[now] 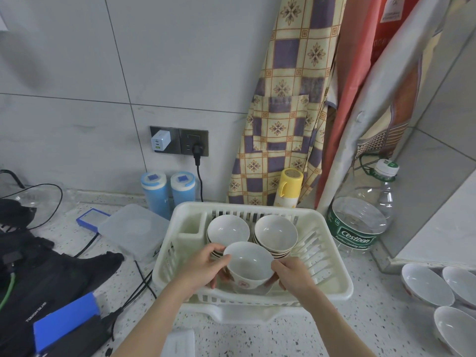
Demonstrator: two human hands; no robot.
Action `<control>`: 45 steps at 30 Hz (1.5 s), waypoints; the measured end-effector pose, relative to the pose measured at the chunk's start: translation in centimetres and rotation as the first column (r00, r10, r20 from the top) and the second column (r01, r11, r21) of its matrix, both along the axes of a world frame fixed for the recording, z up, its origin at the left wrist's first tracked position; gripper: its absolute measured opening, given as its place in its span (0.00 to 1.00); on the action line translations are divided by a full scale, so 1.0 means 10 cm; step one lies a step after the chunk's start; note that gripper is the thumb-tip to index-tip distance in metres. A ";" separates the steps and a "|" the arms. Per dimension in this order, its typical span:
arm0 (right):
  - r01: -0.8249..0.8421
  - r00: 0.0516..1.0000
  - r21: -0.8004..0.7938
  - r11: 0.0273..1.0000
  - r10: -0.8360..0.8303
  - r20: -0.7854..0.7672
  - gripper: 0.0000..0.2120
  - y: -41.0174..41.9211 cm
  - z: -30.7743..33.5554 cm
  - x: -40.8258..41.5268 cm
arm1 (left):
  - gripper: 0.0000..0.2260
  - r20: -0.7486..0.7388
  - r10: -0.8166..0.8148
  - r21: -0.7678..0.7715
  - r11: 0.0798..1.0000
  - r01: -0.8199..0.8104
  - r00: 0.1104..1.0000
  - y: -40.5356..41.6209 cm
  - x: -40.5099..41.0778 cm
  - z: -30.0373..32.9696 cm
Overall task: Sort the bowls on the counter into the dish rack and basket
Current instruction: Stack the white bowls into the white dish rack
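Observation:
A white slatted dish rack stands in the middle of the counter. Two stacks of white bowls sit at its back, one on the left and one on the right. In front of them a white bowl with a red mark is inside the rack, held from both sides. My left hand grips its left rim and wall. My right hand grips its right side. Several more white bowls lie on the counter at the far right.
A large water bottle stands right of the rack. Behind it are a yellow cup, two blue canisters and hanging cloths. A clear lidded box, cables, black gear and a blue box crowd the left.

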State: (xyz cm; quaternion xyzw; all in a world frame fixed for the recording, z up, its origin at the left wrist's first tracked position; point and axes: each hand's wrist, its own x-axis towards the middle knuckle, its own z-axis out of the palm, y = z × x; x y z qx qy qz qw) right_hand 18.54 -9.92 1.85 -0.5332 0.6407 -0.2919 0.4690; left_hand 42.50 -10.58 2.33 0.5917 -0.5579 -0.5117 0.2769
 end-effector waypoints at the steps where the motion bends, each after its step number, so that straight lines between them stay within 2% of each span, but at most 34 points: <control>1: 0.006 1.000 0.004 1.000 -0.006 0.000 0.17 -0.01 0.00 0.00 | 0.15 0.011 0.005 -0.004 1.000 -0.005 1.000 0.00 0.00 0.00; 3: 0.008 1.000 0.011 1.000 -0.008 -0.012 0.17 -0.02 -0.01 -0.01 | 0.20 0.022 0.000 -0.006 1.000 0.000 1.000 0.01 -0.01 0.00; 5: 0.007 0.999 0.027 1.000 -0.006 -0.040 0.17 -0.02 -0.02 -0.01 | 0.20 0.028 -0.002 -0.002 1.000 0.002 1.000 0.00 -0.01 -0.01; 8: -0.005 0.993 0.065 0.998 0.013 -0.117 0.13 -0.02 -0.02 0.00 | 0.15 0.080 -0.023 0.014 1.000 0.022 0.997 -0.02 -0.01 -0.03; 13: -0.015 0.974 0.087 0.996 0.034 -0.225 0.15 -0.02 -0.04 0.01 | 0.08 0.192 -0.052 0.027 0.999 0.047 0.980 -0.07 -0.05 -0.09; 16: 0.013 0.967 0.089 0.996 0.010 -0.256 0.21 -0.02 -0.05 0.02 | 0.09 0.224 -0.068 0.038 0.997 0.061 0.972 -0.08 -0.09 -0.10; 20: 0.054 0.950 0.091 0.994 -0.023 -0.312 0.22 -0.03 -0.06 0.02 | 0.14 0.316 -0.099 0.051 0.995 0.087 0.944 -0.08 -0.14 -0.08; 25: 0.069 0.928 0.098 0.993 -0.028 -0.370 0.23 -0.05 -0.08 0.03 | 0.04 0.316 -0.103 0.064 0.994 0.087 0.943 -0.06 -0.16 -0.08; 31: 0.039 0.900 0.108 0.993 0.012 -0.437 0.22 -0.06 -0.09 0.02 | 0.10 0.416 -0.140 0.068 0.990 0.122 0.899 -0.07 -0.20 -0.09; 35: 0.036 0.896 0.091 0.995 0.009 -0.444 0.21 -0.06 -0.11 0.01 | 0.14 0.431 -0.145 0.063 0.989 0.130 0.891 -0.06 -0.21 -0.11; 39: 0.032 0.889 0.077 0.996 0.007 -0.457 0.19 -0.05 -0.10 0.01 | 0.07 0.469 -0.140 0.045 0.990 0.134 0.872 -0.07 -0.22 -0.13; 45: -0.002 0.878 0.078 0.997 0.039 -0.476 0.17 -0.04 -0.07 0.00 | 0.11 0.535 -0.094 0.022 0.995 0.098 0.839 -0.07 -0.24 -0.15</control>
